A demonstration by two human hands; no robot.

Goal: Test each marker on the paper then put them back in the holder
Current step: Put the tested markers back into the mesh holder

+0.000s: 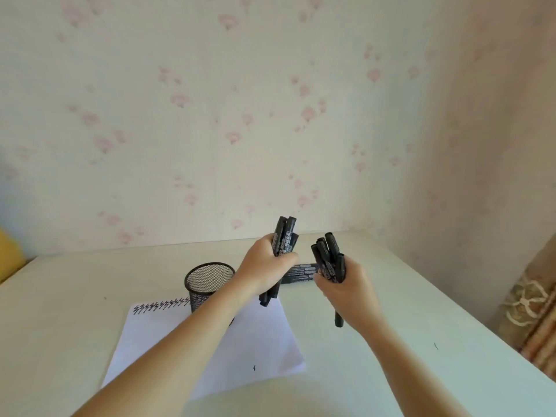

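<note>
My left hand (264, 266) grips a bundle of black markers (285, 236), held upright above the table just right of the black mesh holder (209, 282). My right hand (346, 284) grips a second bundle of black markers (326, 254), their ends fanning upward and one end poking out below the hand. The holder looks empty and stands on the top edge of the white paper (168, 338). A row of black test marks runs along the paper's top edge, and one small mark sits near its lower edge.
A black marker box (301, 273) lies flat on the table behind and between my hands. The pale table (421, 371) meets a flowered wall at the back. A patterned curtain hangs at the right edge, and something yellow shows at the far left.
</note>
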